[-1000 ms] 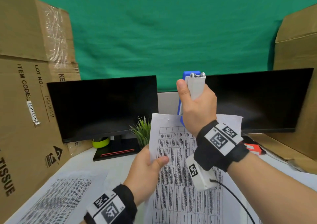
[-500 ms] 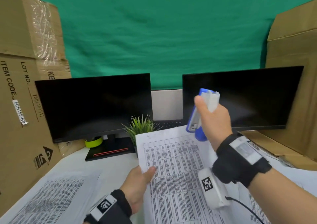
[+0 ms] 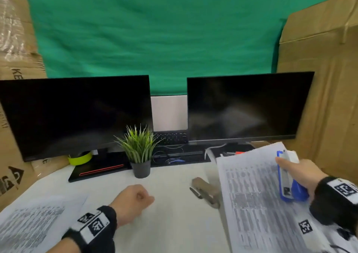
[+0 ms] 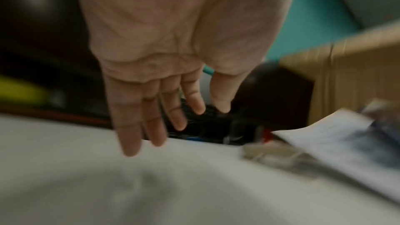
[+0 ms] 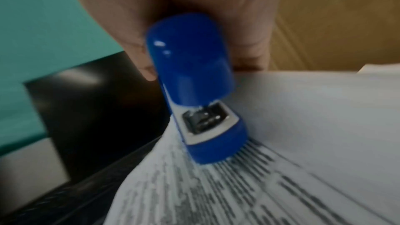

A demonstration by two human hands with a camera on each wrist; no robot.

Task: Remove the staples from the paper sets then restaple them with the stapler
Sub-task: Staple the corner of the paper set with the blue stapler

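Since half a second ago, the paper set [image 3: 249, 192] has been released by the left hand [image 3: 133, 201] and lowered to the right side of the white desk [image 3: 170, 219]; the blue stapler [image 3: 288, 183] has been lowered with it. Stapler: gripped in the right hand [image 3: 302, 177], fingers curled round its body, nose set against the printed top sheet. Left hand: held over bare desk, well apart from the paper; fingers [image 4: 129, 136] extended and slightly spread in the wrist view, nothing held. Staple remover [image 3: 205, 191]: lying just left of the paper set. Second paper set [image 3: 33, 223]: near-left desk corner.
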